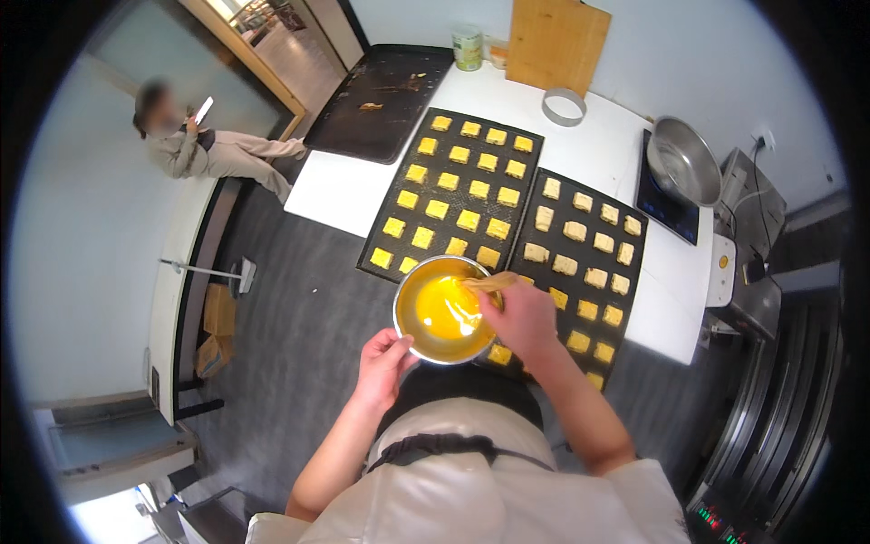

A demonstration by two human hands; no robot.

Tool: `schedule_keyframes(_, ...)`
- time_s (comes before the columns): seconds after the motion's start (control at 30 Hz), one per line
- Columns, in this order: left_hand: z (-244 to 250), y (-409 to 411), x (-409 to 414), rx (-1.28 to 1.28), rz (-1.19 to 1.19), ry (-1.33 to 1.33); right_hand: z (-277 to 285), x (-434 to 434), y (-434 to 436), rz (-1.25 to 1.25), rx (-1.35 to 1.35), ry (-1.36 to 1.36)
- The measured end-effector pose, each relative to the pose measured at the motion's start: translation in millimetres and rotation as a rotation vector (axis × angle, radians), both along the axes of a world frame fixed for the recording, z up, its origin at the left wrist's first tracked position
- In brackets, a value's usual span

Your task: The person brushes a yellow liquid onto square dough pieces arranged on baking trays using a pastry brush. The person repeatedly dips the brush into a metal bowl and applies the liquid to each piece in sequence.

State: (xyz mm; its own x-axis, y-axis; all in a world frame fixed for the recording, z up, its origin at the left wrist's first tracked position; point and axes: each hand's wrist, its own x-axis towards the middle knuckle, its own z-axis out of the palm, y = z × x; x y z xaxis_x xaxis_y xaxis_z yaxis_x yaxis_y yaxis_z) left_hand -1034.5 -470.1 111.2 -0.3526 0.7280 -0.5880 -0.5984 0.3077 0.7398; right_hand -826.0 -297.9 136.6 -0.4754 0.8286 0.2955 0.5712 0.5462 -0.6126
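Note:
My left hand (382, 367) grips the near left rim of a round metal bowl (410, 299), thumb on the edge. Bright yellow liquid, which looks like beaten egg, (435, 316) covers the bowl's bottom. In my right hand (525, 318) is a brush with a wooden handle (497, 281); its tip points into the bowl and is hard to make out. The bowl is held over the near edges of two black baking trays. On the left tray (469, 171) sit rows of glossy yellow pastry squares (437, 209). The right tray (563, 207) has pale pieces (575, 231) farther off and yellow-coated ones (587, 311) nearer.
On the white table (340, 187) are a dark stained tray (380, 102), a metal ring (564, 107), and a large metal pan (683, 163) on an induction cooker (669, 204). A wooden board (557, 44) leans on the wall. A person (197, 149) with a phone is at left.

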Motion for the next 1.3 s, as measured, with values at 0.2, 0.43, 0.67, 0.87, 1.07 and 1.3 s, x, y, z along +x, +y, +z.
schedule_keyframes(0.2,4,1,-1,0.002,0.025,-0.020,-23,42,36,-0.157,-0.618,0.694)
schedule_keyframes(0.43,2,19,8,0.003,0.026,-0.039,-47,62,55,-0.119,-0.938,0.810)
schedule_keyframes(0.67,5,12,3,-0.037,0.065,-0.020,-132,110,129,-0.542,-0.772,1.027)
schedule_keyframes(0.87,0,-15,-4,-0.065,0.115,-0.005,-230,105,156,-0.553,-0.581,0.895)
schedule_keyframes(1.07,-5,-37,-9,-0.078,0.177,-0.015,-250,104,152,-0.656,-0.506,0.560)
schedule_keyframes(1.3,-7,-46,-15,-0.027,0.190,-0.022,-212,103,133,-0.672,-0.276,0.525)
